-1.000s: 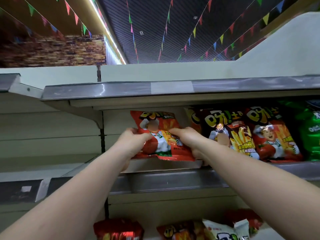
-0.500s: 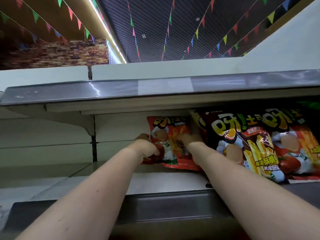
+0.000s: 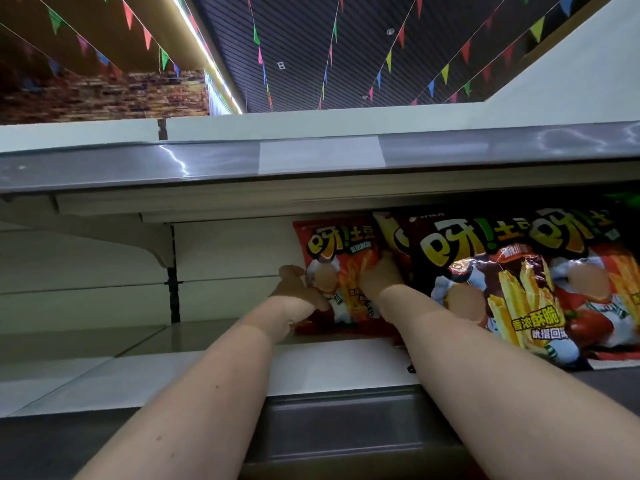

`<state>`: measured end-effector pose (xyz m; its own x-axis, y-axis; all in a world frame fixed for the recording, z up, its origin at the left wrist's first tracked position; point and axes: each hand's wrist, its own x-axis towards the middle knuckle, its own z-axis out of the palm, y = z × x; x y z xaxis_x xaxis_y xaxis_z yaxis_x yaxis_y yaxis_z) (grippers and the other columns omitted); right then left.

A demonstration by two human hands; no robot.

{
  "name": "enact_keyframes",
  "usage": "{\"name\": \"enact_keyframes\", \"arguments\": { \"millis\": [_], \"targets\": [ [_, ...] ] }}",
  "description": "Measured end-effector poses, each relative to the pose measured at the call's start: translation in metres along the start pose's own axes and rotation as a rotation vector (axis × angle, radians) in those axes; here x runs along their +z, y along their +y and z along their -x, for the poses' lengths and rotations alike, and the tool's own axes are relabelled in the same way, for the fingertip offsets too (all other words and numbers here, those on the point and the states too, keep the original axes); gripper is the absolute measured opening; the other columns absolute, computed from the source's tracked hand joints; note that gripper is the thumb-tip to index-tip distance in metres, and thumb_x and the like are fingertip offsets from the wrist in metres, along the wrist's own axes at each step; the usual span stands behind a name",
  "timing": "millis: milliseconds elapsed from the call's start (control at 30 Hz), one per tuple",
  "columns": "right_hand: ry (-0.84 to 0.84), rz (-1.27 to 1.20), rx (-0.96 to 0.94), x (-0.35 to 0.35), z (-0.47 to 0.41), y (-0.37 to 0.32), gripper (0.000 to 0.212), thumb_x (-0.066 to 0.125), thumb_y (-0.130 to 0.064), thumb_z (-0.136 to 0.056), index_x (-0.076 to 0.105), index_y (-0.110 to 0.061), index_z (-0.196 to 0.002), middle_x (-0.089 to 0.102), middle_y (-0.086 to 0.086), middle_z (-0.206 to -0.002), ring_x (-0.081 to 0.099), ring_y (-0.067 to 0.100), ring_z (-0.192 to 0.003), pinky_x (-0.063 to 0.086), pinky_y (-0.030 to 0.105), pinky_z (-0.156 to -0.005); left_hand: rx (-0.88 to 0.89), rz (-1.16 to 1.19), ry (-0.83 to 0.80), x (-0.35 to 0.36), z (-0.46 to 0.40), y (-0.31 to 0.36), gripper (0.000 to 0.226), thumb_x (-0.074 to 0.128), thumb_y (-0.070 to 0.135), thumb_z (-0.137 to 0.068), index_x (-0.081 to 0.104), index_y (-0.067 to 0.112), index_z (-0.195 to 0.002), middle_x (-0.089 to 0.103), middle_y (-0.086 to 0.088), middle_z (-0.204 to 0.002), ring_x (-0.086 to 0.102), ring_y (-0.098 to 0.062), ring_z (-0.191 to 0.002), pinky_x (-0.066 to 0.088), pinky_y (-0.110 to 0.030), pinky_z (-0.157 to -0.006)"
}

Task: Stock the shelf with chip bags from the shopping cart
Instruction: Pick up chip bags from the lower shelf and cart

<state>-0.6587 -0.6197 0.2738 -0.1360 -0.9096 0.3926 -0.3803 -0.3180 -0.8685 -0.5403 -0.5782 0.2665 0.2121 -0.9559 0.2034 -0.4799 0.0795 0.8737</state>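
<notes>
A red chip bag (image 3: 343, 271) stands upright deep on the white shelf (image 3: 145, 372), near its back wall. My left hand (image 3: 298, 289) grips the bag's left edge. My right hand (image 3: 381, 275) holds its right side, fingers curled round the edge. A dark brown chip bag (image 3: 485, 271) stands just right of it, and another red bag (image 3: 606, 292) stands further right. The shopping cart is out of view.
The shelf above (image 3: 311, 161) overhangs close over the bags, with a bracket (image 3: 152, 244) at the left. A grey price rail (image 3: 346, 420) runs along the shelf's front edge. The left part of the shelf holds no bags.
Both hands have pushed the red bag further back on the shelf and set it more upright. The view has moved closer and up, so the lower shelf is gone from sight.
</notes>
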Motion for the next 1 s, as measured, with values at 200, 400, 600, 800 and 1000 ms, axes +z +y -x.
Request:
{"name": "enact_keyframes", "arguments": {
  "millis": [200,400,600,800,1000],
  "targets": [
    [0.011,0.311,0.041,0.004,-0.005,0.004,0.055,0.044,-0.013,-0.096,0.019,0.003,-0.142,0.033,0.020,-0.146,0.035,0.033,-0.134,0.032,0.036,-0.107,0.063,-0.209,-0.124,-0.002,-0.005,-0.004,0.035,0.064,0.005,-0.082,0.062,0.003,-0.117,0.062,-0.014,-0.119,0.058,-0.029,-0.108,0.049,-0.034,-0.092],
    [-0.015,0.327,-0.035,-0.002,-0.006,0.004,0.035,0.039,-0.003,-0.096,0.047,0.007,-0.128,0.050,0.020,-0.133,0.048,0.031,-0.123,0.040,0.031,-0.098,0.125,-0.258,-0.132,0.001,-0.004,-0.003,0.031,0.064,0.012,-0.086,0.064,0.011,-0.117,0.063,-0.005,-0.119,0.057,-0.022,-0.110,0.043,-0.026,-0.094],
    [-0.110,0.364,-0.007,0.004,-0.001,0.004,0.040,0.033,-0.015,-0.101,0.038,0.001,-0.137,0.041,0.018,-0.141,0.042,0.030,-0.129,0.035,0.030,-0.103,0.000,-0.327,-0.262,0.005,0.004,-0.001,0.045,0.059,0.021,-0.093,0.048,0.019,-0.137,0.049,-0.002,-0.140,0.044,-0.020,-0.129,0.033,-0.023,-0.095],
    [-0.190,0.456,-0.009,0.004,0.004,0.002,0.044,0.029,-0.017,-0.102,0.027,0.000,-0.143,0.030,0.016,-0.149,0.032,0.029,-0.137,0.024,0.030,-0.110,0.059,-0.374,-0.119,0.003,0.009,0.002,0.041,0.059,0.014,-0.092,0.051,0.013,-0.133,0.055,-0.008,-0.131,0.052,-0.024,-0.119,0.039,-0.027,-0.099],
    [-0.148,0.438,-0.140,-0.001,0.024,-0.019,0.032,0.045,-0.018,-0.097,0.054,-0.001,-0.123,0.053,0.015,-0.129,0.051,0.029,-0.118,0.042,0.028,-0.089,0.130,-0.312,0.154,-0.019,0.028,0.011,0.044,0.057,0.012,-0.093,0.048,0.017,-0.135,0.049,-0.006,-0.138,0.051,-0.021,-0.117,0.037,-0.020,-0.084]
  ]
}}
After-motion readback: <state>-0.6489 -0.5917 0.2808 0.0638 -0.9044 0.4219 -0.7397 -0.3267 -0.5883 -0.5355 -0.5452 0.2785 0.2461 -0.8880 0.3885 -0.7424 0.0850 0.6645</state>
